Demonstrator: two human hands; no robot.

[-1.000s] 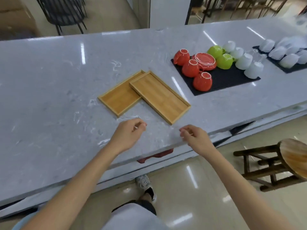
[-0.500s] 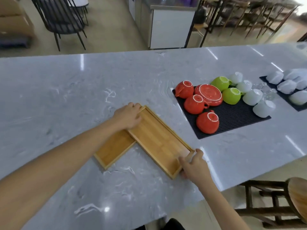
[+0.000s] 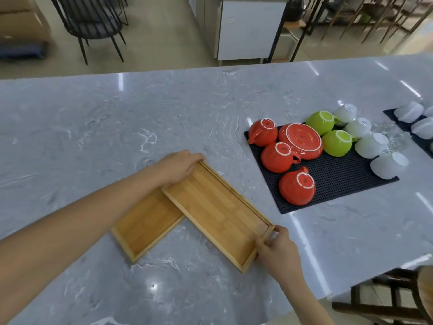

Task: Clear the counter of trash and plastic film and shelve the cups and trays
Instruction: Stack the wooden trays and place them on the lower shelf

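On the grey marble desk, the left hand and right hand each close their grip on opposite ends of the upper rectangular bamboo tray, which overlaps a second bamboo tray

Two shallow rectangular bamboo trays lie on the grey marbled counter. The upper bamboo tray rests slantwise across the far end of the lower bamboo tray, forming an L. To their right, a black ribbed mat carries upturned cups: three glossy red cups around a red saucer, two lime-green cups, and four white cups.
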